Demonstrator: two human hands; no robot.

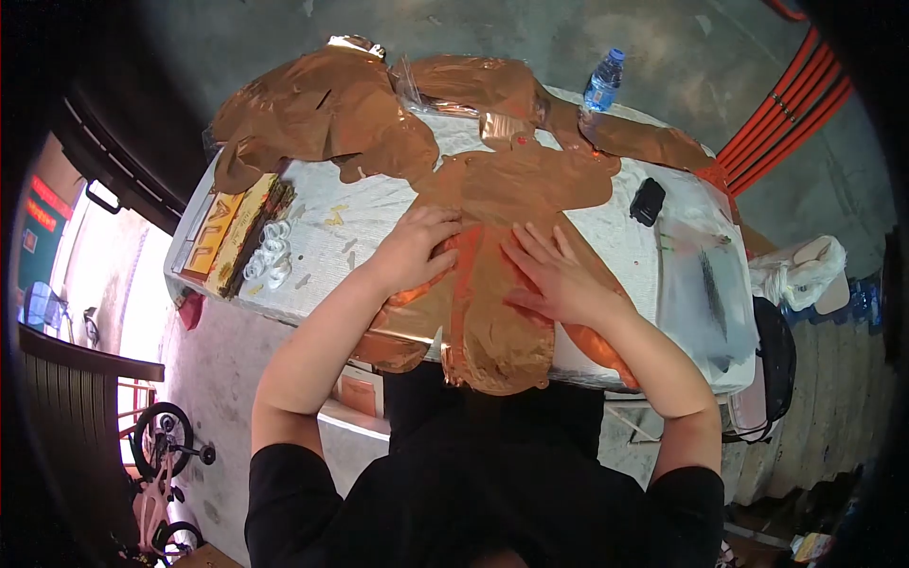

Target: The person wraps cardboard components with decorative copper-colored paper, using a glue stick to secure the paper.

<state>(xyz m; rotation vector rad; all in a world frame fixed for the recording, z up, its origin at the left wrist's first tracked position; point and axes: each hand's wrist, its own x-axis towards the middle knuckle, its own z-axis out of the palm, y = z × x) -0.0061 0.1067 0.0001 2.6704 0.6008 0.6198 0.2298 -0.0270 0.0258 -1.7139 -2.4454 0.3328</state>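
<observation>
A flat, uninflated copper-coloured foil balloon (530,185) lies across the middle of the table and hangs slightly over its near edge. My left hand (415,250) rests on the left side of the foil, fingers stretched out toward the middle. On the right part, my right hand (557,276) lies flat with its fingers spread. Neither hand grips anything. Folded foil layers catch orange reflections between and below the hands. More flat copper foil balloons (312,109) lie at the back left, and another copper foil piece (483,85) lies along the far edge.
The white-covered table (365,213) also holds a water bottle (604,80), a small black object (647,202), clear plastic bags (705,293), white ribbon coils (270,254) and a yellow printed package (216,237). Orange-red pipes (786,109) stand at the right; a small bike (161,464) is lower left.
</observation>
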